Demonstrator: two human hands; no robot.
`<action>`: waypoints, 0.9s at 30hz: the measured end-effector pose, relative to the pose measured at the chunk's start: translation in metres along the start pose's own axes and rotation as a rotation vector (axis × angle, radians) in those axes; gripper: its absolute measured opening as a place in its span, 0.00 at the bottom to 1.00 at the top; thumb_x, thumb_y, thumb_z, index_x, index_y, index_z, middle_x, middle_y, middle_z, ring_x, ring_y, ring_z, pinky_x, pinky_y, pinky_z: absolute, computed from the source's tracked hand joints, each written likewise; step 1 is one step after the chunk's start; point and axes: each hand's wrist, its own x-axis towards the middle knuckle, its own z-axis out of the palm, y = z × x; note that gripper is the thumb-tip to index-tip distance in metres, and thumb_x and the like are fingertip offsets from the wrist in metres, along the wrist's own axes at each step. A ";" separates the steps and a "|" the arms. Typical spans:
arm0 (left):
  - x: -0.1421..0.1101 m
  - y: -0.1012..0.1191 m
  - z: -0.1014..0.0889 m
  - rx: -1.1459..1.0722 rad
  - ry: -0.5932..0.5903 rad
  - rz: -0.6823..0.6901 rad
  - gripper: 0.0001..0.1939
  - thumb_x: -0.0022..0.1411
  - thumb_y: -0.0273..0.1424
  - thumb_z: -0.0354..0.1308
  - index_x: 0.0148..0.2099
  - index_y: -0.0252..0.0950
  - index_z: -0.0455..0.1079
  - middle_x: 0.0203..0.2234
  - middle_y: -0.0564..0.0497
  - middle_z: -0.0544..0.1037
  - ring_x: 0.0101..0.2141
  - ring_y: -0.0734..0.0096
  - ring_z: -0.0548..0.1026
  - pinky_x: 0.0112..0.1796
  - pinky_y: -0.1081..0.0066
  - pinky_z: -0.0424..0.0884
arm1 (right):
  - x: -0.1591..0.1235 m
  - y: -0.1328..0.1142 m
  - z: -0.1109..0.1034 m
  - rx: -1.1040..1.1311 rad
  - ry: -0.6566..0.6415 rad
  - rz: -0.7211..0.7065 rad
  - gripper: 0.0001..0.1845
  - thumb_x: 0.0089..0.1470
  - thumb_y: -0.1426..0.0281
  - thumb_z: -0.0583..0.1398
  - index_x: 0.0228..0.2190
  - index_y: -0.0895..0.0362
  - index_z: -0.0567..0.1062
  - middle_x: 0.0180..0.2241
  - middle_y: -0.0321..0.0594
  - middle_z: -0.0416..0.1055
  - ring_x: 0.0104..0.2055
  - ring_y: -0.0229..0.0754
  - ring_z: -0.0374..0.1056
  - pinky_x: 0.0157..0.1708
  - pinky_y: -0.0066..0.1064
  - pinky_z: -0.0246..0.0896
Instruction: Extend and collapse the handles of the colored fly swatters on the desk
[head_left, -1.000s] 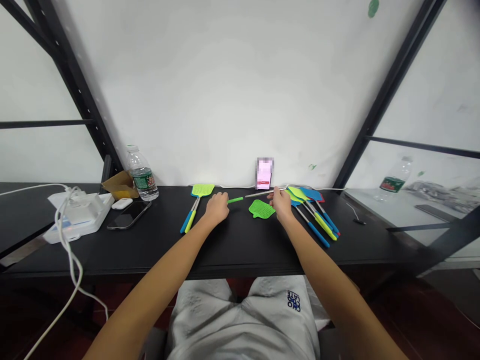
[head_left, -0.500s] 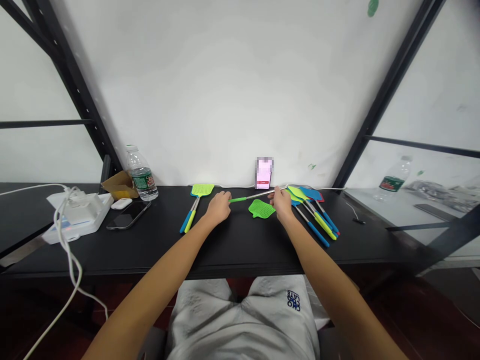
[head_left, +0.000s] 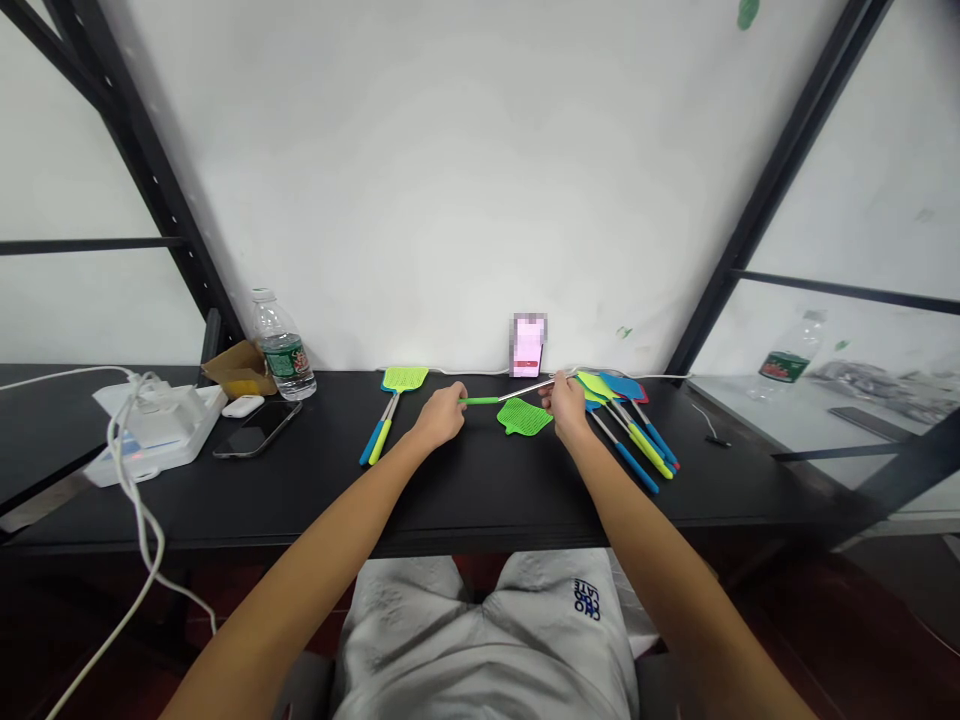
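My left hand (head_left: 442, 414) is closed around the end of a green fly swatter handle (head_left: 481, 401). From that handle a thin metal rod (head_left: 523, 389) runs to my right hand (head_left: 567, 402), whose fingers pinch its far end. The rod slants upward from the handle at a slight angle. Below it on the black table lies a loose green swatter head (head_left: 523, 418), apart from both hands. Just right of my right hand are several fly swatters (head_left: 630, 425) in blue, yellow-green and red, fanned out and overlapping. Left of my left hand rest a yellow-green swatter (head_left: 405, 380) and a blue one (head_left: 371, 442), partly overlapped.
A lit phone (head_left: 528, 345) leans on the wall behind the rod. At the left are a water bottle (head_left: 285, 350), a dark phone (head_left: 259, 430), a white case (head_left: 244, 407), a cardboard box (head_left: 240, 368) and a white power strip (head_left: 161, 430) with cables. A short black connector (head_left: 718, 441) lies right.
The metal rod, nearly in line with the green handle before, now meets it at a slight angle. Both hands keep their hold and have barely shifted.
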 end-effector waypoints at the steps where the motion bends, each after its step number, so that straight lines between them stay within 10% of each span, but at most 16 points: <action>1: 0.000 0.000 -0.001 0.003 0.003 0.008 0.08 0.62 0.24 0.51 0.42 0.39 0.67 0.36 0.48 0.77 0.38 0.65 0.74 0.38 0.69 0.66 | 0.000 -0.001 0.000 0.007 0.025 0.001 0.16 0.60 0.58 0.54 0.27 0.55 0.64 0.16 0.32 0.67 0.13 0.32 0.58 0.12 0.24 0.48; 27: -0.007 0.010 -0.002 -0.187 -0.104 0.297 0.14 0.67 0.33 0.45 0.37 0.37 0.71 0.30 0.50 0.77 0.33 0.69 0.72 0.38 0.71 0.67 | -0.005 -0.015 -0.003 0.235 -0.033 0.187 0.16 0.63 0.60 0.52 0.27 0.56 0.65 0.16 0.31 0.63 0.13 0.30 0.53 0.11 0.21 0.42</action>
